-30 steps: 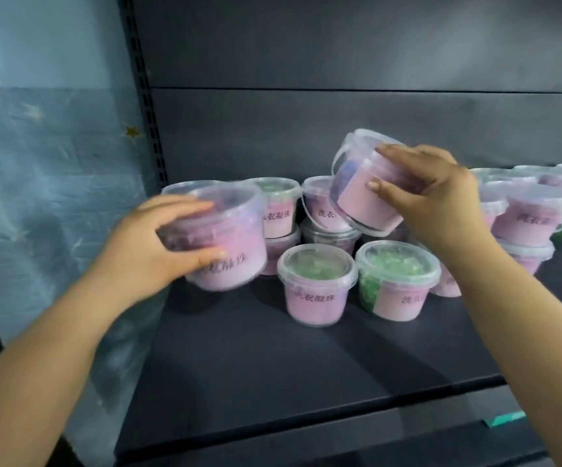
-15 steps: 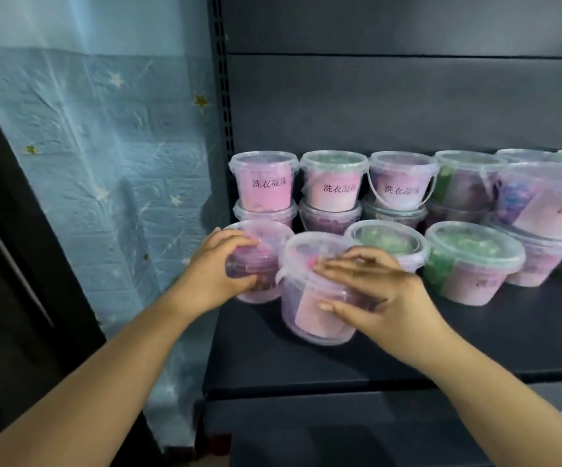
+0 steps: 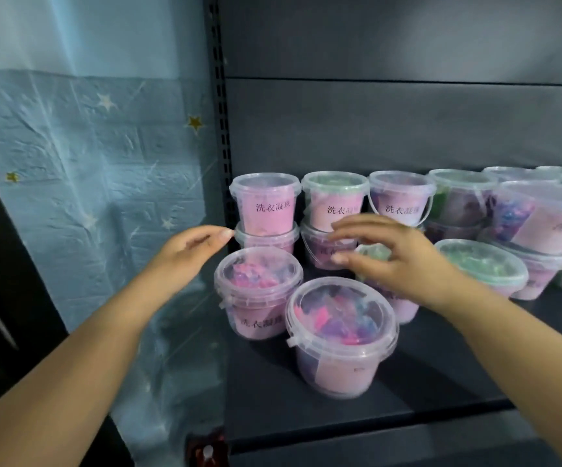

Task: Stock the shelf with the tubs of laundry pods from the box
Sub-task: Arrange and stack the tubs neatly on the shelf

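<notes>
Clear-plastic tubs of laundry pods on shelf (image 3: pixel 441 375): rear tub (image 3: pixel 256 298) just under left grip (image 3: pixel 188 253), front tub (image 3: pixel 340 335) below right grip (image 3: pixel 396 261). Both grips spread open and empty. Placing looks done; next move needs the box, which is out of view.

Clear glossy plastic tubs (image 3: pixel 342 335), matt dark metal shelf (image 3: pixel 407 382), crinkled blue wall covering (image 3: pixel 87 183)

Just past the fingertips of the left hand (image 3: pixel 185 252), a two-high stack of tubs (image 3: pixel 266 210) and the slotted shelf upright (image 3: pixel 220 129) block the way ahead. Below those fingertips the front-left tub (image 3: pixel 258 291) fills the deck. Beyond the fingers of the right hand (image 3: pixel 397 261), more stacked tubs (image 3: pixel 399 200) stand side by side, and a green-lidded tub (image 3: pixel 372 253) sits under them. There is room above every lid, up the back panel (image 3: pixel 391 129). The shelf deck (image 3: pixel 448 375) is bare on the near side of the right fingers, beside the foremost tub (image 3: pixel 340 335).
</notes>
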`<state>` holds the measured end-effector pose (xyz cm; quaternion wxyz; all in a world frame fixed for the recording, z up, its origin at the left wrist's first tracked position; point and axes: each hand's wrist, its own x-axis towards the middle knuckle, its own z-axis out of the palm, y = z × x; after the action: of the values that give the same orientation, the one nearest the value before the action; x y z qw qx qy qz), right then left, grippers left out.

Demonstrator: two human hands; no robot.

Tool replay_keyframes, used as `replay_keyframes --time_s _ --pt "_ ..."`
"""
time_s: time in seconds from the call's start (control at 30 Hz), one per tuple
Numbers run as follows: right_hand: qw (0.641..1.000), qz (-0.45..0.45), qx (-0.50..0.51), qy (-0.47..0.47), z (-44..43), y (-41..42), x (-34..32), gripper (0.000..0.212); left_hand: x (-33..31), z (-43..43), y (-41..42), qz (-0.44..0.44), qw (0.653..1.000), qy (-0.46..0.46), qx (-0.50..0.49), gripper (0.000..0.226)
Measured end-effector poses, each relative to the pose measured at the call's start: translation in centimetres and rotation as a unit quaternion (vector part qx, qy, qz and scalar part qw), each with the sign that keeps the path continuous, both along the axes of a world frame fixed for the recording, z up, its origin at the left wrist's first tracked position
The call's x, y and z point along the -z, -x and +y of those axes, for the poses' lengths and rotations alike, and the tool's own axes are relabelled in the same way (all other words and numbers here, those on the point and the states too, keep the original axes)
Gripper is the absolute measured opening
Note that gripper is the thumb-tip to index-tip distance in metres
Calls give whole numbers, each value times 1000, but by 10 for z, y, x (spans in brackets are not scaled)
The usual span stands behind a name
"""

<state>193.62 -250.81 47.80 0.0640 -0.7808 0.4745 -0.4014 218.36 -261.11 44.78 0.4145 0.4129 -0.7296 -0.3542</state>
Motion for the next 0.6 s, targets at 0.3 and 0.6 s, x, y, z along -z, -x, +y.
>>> replay_keyframes --time_s 0.3,0.6 --pt "990 79 88 -74 -133 -21 -31 61 -6 -67 29 34 996 -55 -56 68" --pt "964 194 38 177 -154 -18 3 35 4 -92 53 17 996 79 -39 87"
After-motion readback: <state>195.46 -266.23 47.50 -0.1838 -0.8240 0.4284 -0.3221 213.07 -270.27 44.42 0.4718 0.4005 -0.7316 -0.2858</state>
